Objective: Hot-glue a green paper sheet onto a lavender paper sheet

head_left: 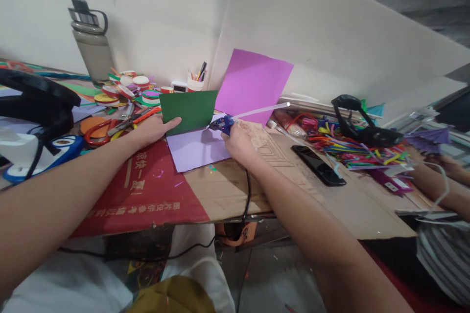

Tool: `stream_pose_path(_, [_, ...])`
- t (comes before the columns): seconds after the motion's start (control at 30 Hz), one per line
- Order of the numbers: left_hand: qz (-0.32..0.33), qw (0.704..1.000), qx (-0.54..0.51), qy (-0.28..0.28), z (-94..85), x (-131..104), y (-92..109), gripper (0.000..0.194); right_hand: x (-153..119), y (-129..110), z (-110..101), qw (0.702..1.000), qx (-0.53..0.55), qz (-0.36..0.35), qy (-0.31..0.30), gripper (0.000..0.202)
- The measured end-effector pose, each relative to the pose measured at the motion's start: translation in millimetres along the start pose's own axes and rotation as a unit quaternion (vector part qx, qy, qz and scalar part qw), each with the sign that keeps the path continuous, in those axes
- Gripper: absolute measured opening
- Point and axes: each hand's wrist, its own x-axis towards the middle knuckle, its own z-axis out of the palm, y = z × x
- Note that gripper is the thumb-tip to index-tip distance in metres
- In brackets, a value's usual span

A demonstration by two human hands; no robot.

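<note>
A green sheet (191, 110) stands upright at the back edge of a lavender sheet (198, 149) lying on the cardboard. My left hand (156, 129) grips the green sheet at its left edge, thumb in front. In my right hand (240, 142) is a blue glue gun (222, 124), a long clear glue stick jutting from its back. Its nozzle is close to the line where the green and lavender sheets meet; whether it touches cannot be made out. Behind the gun, a bright purple sheet (253, 83) leans on the white wall.
Scissors (99, 133) and tape rolls (141, 81) are at the left, beneath a grey bottle (91, 49). A black phone (318, 165) and colourful pipe cleaners (330, 139) are at the right. Another person's arm (436, 183) is at far right. The gun's cord hangs over the front edge.
</note>
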Motion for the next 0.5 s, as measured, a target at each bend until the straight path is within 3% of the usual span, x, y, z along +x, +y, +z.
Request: stream_pose_path(0.5, [0.017,1.000,0.024,-0.005,3.2,2.8,-4.7,0.057,-1.7,0.7,-5.2,1.000,0.004,-0.015,-0.018,0.029])
